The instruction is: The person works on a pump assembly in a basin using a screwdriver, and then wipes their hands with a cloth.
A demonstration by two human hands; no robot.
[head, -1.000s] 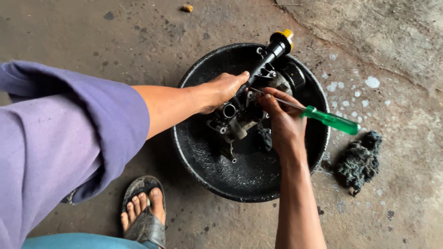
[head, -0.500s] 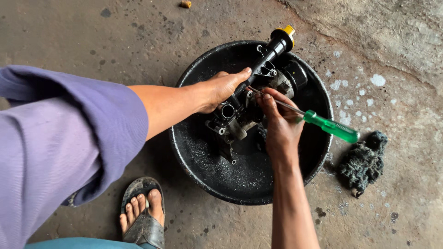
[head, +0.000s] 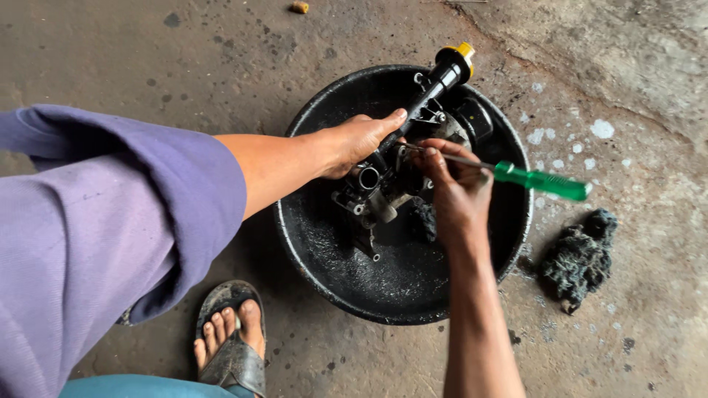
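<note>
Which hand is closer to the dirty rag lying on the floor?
Right. The right hand is over the basin, nearer the rag; the left hand is farther, across the metal part.

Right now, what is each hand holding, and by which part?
Right hand grips the green-handled screwdriver by its metal shaft. Left hand steadies the grimy black engine part at its middle.

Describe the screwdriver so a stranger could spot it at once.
Find the round black basin on the concrete floor. The right hand above it holds a screwdriver pointing at the greasy metal part. Its translucent green handle, jutting past the basin's right rim, is the only bright green thing.
</note>
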